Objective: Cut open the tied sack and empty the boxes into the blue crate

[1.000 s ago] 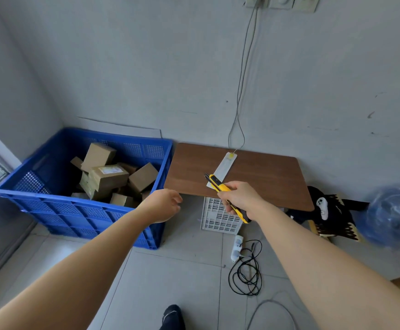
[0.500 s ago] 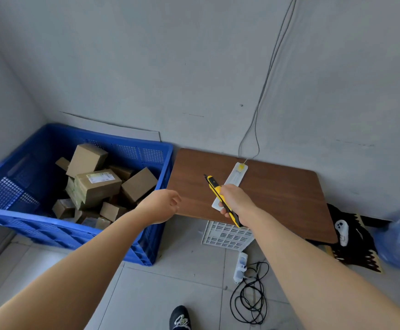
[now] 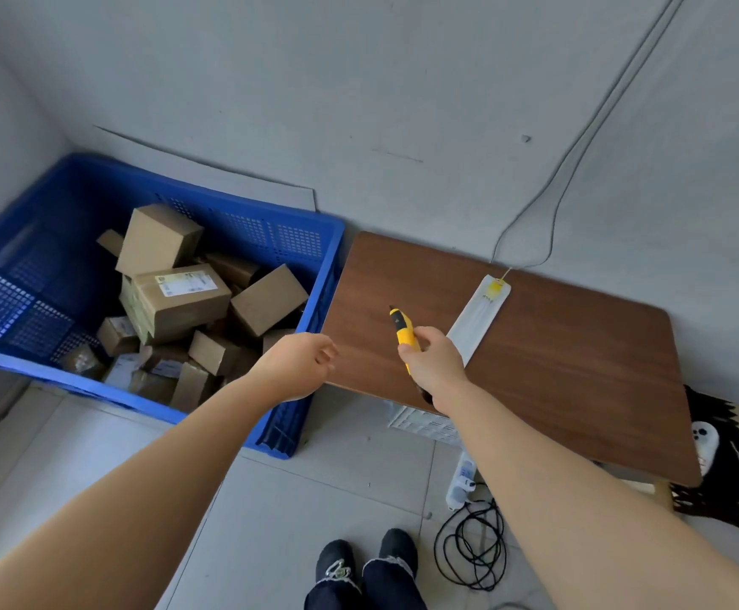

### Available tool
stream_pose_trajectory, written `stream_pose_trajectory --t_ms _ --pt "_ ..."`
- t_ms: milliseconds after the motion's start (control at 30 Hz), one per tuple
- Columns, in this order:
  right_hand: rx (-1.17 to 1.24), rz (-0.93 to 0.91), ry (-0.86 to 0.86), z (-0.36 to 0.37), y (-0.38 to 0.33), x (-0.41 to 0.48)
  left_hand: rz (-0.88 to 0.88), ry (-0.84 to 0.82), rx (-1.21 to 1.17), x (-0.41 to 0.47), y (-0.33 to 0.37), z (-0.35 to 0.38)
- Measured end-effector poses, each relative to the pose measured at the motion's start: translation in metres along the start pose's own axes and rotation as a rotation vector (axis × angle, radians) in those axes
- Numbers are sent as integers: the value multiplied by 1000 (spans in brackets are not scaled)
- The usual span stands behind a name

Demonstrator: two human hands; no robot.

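Head camera looks down on a blue crate (image 3: 271, 231) on the floor by the wall, with cardboard boxes (image 3: 178, 297) heaped inside. Just right of it sits a brown wooden tabletop (image 3: 557, 367) with a white strip (image 3: 475, 323) lying on it. The right hand (image 3: 431, 367) grips a yellow utility knife (image 3: 403, 330) above the tabletop, tip pointing away. The left hand (image 3: 297, 365) hangs over the crate's near right corner, fingers loosely curled, holding nothing.
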State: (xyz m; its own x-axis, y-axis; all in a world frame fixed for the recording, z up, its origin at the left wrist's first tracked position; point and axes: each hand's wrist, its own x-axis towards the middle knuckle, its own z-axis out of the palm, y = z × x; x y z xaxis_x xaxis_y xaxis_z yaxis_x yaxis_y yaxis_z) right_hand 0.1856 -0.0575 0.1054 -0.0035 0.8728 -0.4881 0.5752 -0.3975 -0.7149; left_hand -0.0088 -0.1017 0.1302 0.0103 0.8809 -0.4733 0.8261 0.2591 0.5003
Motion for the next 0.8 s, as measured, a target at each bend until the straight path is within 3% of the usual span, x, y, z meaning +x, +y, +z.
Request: stream_pose_trajectory --t_ms 433,800 --pt "-179 4 77 81 73 115 -61 -9 -47 95 -65 70" --pt "-384 -48 179 120 108 152 -75 4 -24 126 -95 104"
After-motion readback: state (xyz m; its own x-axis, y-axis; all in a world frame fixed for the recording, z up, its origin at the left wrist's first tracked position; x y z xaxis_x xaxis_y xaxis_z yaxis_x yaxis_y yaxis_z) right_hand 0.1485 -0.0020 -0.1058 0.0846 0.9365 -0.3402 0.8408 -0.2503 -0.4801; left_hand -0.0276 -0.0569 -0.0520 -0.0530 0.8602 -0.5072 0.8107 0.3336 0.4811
